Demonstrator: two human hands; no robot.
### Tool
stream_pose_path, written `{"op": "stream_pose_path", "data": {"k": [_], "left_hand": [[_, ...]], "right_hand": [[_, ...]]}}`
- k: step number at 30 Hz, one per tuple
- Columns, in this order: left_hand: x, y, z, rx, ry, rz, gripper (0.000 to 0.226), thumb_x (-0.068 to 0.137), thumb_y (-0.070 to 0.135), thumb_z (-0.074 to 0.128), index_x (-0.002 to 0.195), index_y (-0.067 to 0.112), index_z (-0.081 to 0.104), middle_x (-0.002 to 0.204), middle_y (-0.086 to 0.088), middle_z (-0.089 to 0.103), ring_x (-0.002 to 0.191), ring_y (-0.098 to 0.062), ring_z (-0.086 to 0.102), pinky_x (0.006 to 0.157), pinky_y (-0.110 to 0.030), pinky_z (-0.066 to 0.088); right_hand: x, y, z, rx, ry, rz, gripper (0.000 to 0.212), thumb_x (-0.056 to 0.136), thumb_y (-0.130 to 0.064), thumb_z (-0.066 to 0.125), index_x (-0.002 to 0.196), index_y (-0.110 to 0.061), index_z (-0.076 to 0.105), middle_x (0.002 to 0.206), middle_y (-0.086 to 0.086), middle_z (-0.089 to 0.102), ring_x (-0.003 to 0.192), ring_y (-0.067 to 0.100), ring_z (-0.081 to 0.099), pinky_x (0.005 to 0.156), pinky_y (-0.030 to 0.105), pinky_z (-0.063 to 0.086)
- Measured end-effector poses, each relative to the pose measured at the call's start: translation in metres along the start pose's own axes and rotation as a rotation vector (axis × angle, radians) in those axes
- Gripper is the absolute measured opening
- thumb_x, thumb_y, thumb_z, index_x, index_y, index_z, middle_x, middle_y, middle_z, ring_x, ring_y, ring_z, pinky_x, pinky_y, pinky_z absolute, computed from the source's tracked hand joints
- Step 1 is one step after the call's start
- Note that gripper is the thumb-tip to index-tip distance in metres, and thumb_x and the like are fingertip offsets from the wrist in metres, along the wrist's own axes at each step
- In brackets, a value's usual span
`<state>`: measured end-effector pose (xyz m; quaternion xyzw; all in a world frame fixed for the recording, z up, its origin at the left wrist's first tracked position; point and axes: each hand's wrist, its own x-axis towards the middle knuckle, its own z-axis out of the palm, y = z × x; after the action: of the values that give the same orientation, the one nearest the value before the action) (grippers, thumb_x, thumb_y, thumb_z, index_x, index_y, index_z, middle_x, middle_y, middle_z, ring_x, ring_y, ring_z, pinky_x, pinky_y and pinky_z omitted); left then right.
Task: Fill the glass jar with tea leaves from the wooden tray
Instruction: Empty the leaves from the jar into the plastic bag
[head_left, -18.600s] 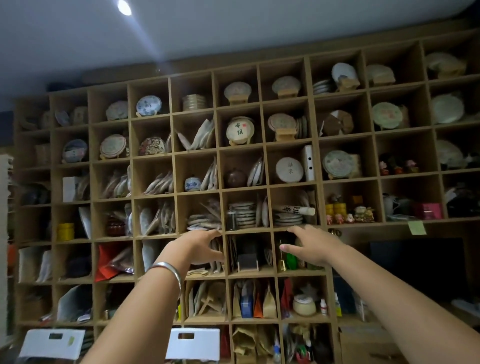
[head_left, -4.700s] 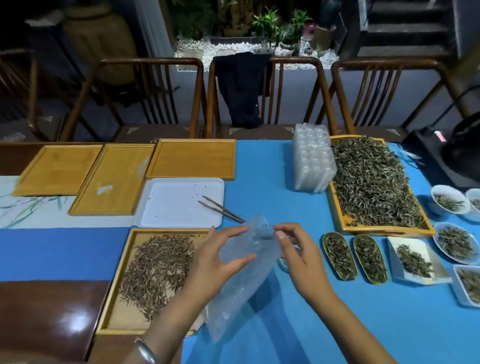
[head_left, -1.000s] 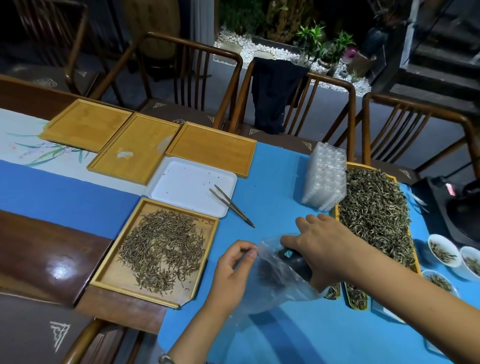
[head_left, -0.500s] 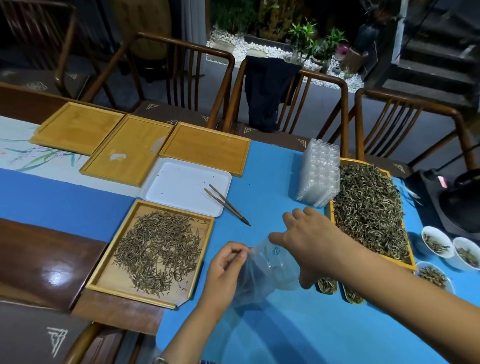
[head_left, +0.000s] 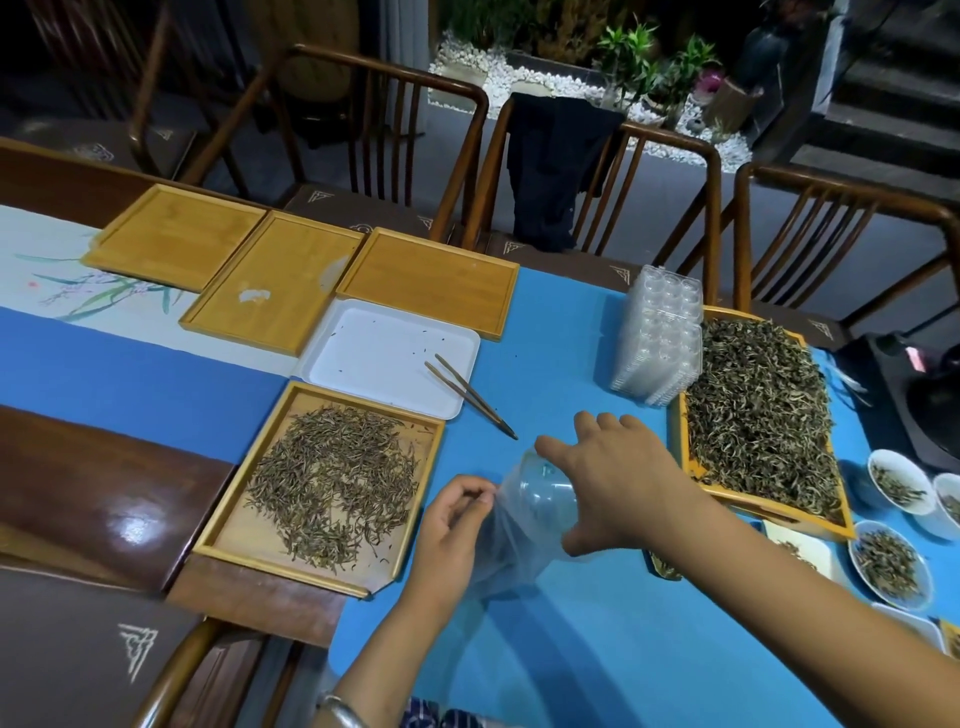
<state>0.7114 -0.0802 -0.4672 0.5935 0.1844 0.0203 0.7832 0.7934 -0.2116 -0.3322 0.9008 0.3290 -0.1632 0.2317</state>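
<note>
A clear glass jar (head_left: 540, 486) lies tilted, half inside a clear plastic bag (head_left: 506, 551) over the blue cloth. My right hand (head_left: 618, 483) grips the jar from above with spread fingers. My left hand (head_left: 452, 525) pinches the bag's edge next to the jar's end. A wooden tray (head_left: 244, 540) with a thin layer of tea leaves (head_left: 337, 478) sits just left of my hands. A second wooden tray (head_left: 774, 506) heaped with tea leaves (head_left: 758, 410) stands to the right.
A white tray (head_left: 384, 348) with wooden tongs (head_left: 470, 397) across its corner lies behind. Three bare wooden trays (head_left: 431, 278) line the back. A stack of clear plastic boxes (head_left: 660, 338) stands by the right tray. Small dishes of tea (head_left: 891, 564) sit far right. Chairs (head_left: 613, 171) line the far edge.
My right hand has drawn the jar further out of the bag, while my left hand keeps pinching the bag's edge. The view has shifted slightly.
</note>
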Motion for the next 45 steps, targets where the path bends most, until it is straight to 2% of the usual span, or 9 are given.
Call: {"op": "stream_pose_path", "data": {"k": [4, 9, 13, 16, 20, 25, 32, 38, 45], "left_hand": [[-0.001, 0.0, -0.004, 0.011, 0.023, -0.008, 0.027, 0.094, 0.003, 0.057, 0.08, 0.024, 0.068, 0.082, 0.009, 0.069, 0.082, -0.006, 0.063, 0.075, -0.013, 0.047], [-0.001, 0.001, -0.005, 0.049, 0.005, 0.005, 0.015, 0.095, 0.004, 0.057, 0.085, 0.012, 0.065, 0.081, 0.012, 0.069, 0.081, -0.005, 0.063, 0.076, -0.014, 0.047], [-0.003, 0.001, -0.005, 0.079, 0.001, 0.021, 0.014, 0.094, 0.002, 0.057, 0.086, 0.01, 0.064, 0.081, 0.014, 0.07, 0.081, -0.002, 0.064, 0.076, -0.012, 0.047], [-0.005, 0.0, -0.005, 0.098, -0.011, 0.023, 0.013, 0.094, 0.003, 0.057, 0.086, 0.01, 0.065, 0.08, 0.014, 0.069, 0.081, -0.002, 0.064, 0.076, -0.011, 0.047], [-0.005, -0.002, -0.007, 0.099, -0.015, 0.029, 0.011, 0.094, 0.001, 0.057, 0.087, 0.005, 0.065, 0.078, 0.013, 0.069, 0.079, -0.001, 0.063, 0.074, -0.011, 0.046], [-0.005, -0.004, -0.009, 0.072, -0.005, 0.021, 0.015, 0.094, 0.0, 0.056, 0.086, 0.008, 0.065, 0.078, 0.012, 0.068, 0.078, -0.002, 0.062, 0.073, -0.011, 0.046], [-0.006, -0.006, -0.008, 0.072, -0.005, 0.012, 0.015, 0.094, 0.002, 0.057, 0.086, 0.011, 0.067, 0.082, 0.011, 0.071, 0.081, -0.003, 0.064, 0.075, -0.011, 0.047], [-0.008, -0.008, -0.008, 0.053, -0.019, 0.002, 0.014, 0.093, 0.001, 0.057, 0.085, 0.007, 0.065, 0.083, 0.01, 0.072, 0.081, -0.003, 0.065, 0.074, -0.01, 0.046], [-0.006, -0.006, -0.005, 0.042, -0.024, -0.002, 0.022, 0.094, 0.003, 0.057, 0.082, 0.017, 0.067, 0.084, 0.01, 0.072, 0.083, -0.004, 0.065, 0.076, -0.012, 0.047]], "right_hand": [[0.002, -0.008, 0.003, -0.109, -0.206, 0.054, 0.071, 0.066, -0.054, 0.072, 0.123, -0.022, 0.044, 0.11, 0.009, 0.05, 0.099, 0.025, 0.053, 0.076, 0.034, 0.032], [0.001, -0.014, 0.002, -0.084, -0.182, 0.107, 0.066, 0.067, -0.054, 0.069, 0.118, -0.022, 0.045, 0.109, 0.008, 0.051, 0.097, 0.025, 0.053, 0.074, 0.034, 0.032], [0.012, -0.022, -0.003, -0.104, -0.487, 0.135, 0.068, 0.065, -0.058, 0.074, 0.119, -0.022, 0.053, 0.098, 0.0, 0.052, 0.092, 0.021, 0.052, 0.081, 0.033, 0.036], [0.014, -0.03, -0.002, -0.145, -0.441, 0.1, 0.067, 0.069, -0.056, 0.07, 0.122, -0.022, 0.048, 0.097, 0.002, 0.048, 0.087, 0.022, 0.046, 0.076, 0.033, 0.033], [0.017, -0.038, 0.002, -0.17, -0.371, 0.1, 0.068, 0.07, -0.055, 0.069, 0.125, -0.02, 0.047, 0.111, 0.004, 0.052, 0.101, 0.021, 0.05, 0.076, 0.033, 0.032], [0.016, -0.037, 0.002, -0.113, -0.327, 0.148, 0.071, 0.069, -0.054, 0.07, 0.125, -0.02, 0.043, 0.114, 0.008, 0.051, 0.103, 0.024, 0.051, 0.077, 0.034, 0.033], [0.015, -0.035, 0.003, -0.127, -0.491, 0.154, 0.063, 0.069, -0.055, 0.071, 0.12, -0.023, 0.05, 0.091, 0.001, 0.049, 0.09, 0.021, 0.049, 0.076, 0.033, 0.033], [0.018, -0.038, 0.001, -0.112, -0.492, 0.159, 0.058, 0.073, -0.051, 0.067, 0.121, -0.023, 0.05, 0.099, 0.001, 0.049, 0.093, 0.021, 0.048, 0.079, 0.032, 0.034], [0.017, -0.039, 0.012, -0.014, -0.52, 0.083, 0.07, 0.067, -0.057, 0.072, 0.124, -0.023, 0.05, 0.116, -0.002, 0.056, 0.109, 0.021, 0.054, 0.084, 0.034, 0.036]]}}
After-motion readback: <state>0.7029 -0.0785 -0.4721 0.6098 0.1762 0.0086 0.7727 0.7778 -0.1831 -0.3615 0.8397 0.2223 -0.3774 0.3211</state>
